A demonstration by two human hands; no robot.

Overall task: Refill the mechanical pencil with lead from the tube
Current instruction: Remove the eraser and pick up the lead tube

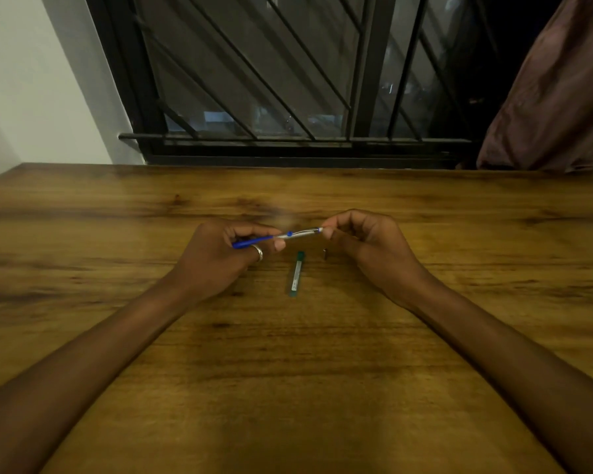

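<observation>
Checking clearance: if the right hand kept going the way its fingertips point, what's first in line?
The pencil: the right hand points left along it, fingertips already at its end. Beyond is the left hand.

No legible text anywhere.

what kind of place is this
Probably a room in a home at night: a brown wood-grain desk against a white wall, under a black barred window with a brownish-pink curtain.
</observation>
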